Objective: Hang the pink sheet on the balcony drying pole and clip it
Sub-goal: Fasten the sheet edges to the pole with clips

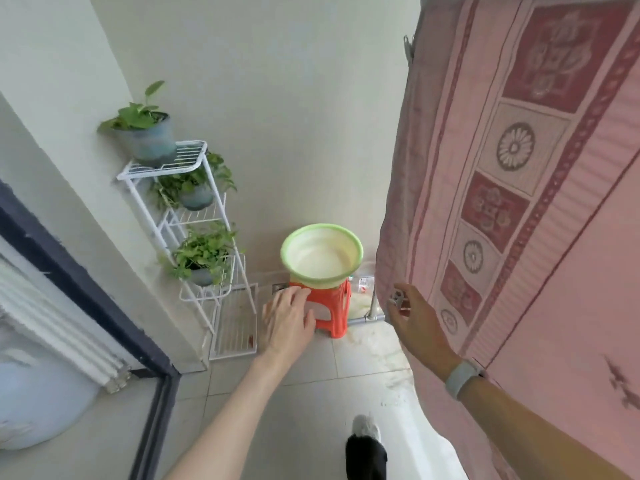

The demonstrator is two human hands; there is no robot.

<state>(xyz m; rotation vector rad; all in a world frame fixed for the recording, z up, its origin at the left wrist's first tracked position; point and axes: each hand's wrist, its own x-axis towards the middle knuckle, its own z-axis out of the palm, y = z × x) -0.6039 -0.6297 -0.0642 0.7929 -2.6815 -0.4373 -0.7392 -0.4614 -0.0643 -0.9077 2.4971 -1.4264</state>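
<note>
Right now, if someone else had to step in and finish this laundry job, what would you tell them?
Left hand: open, holding nothing, stretched toward the orange stool that carries the green-rimmed basin.
Right hand: its grip pinches a small grey clip beside the sheet's lower edge.
Pink sheet: already hanging at the right; one clip sits on its upper edge. The pole itself is out of view.
Left: fasten the held clip to the sheet, and check whether more clips are needed.
</note>
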